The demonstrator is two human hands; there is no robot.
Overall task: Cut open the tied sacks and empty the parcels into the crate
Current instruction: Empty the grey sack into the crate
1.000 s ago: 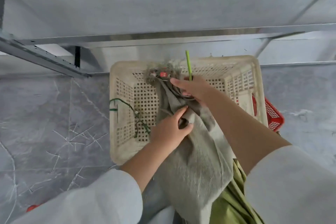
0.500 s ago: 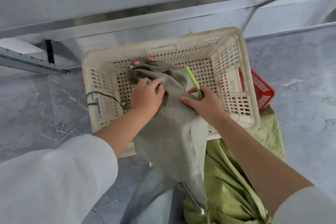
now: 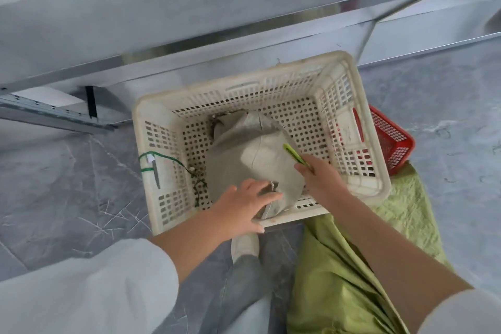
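A cream perforated crate (image 3: 360, 106) stands on the grey floor below me. A grey cloth sack (image 3: 260, 154) lies inside it, its frayed mouth pointing to the far wall of the crate. My left hand (image 3: 244, 205) grips the sack's near bottom corner at the crate's front rim. My right hand (image 3: 318, 175) rests on the sack's right side and holds a green cutter (image 3: 294, 153), whose tip points up and left. Whether parcels are in the sack is hidden.
A green sack (image 3: 339, 279) lies on the floor under my right arm. A red basket (image 3: 390, 138) sits behind the crate's right wall. Green cord (image 3: 168, 158) hangs over the crate's left side. Metal shelf rails (image 3: 189, 43) run behind. My shoe (image 3: 245, 245) stands by the crate.
The sack has dropped fully into the crate. My left hand slid from the sack's upper part down to its bottom corner. My right hand stayed on the sack with the cutter.
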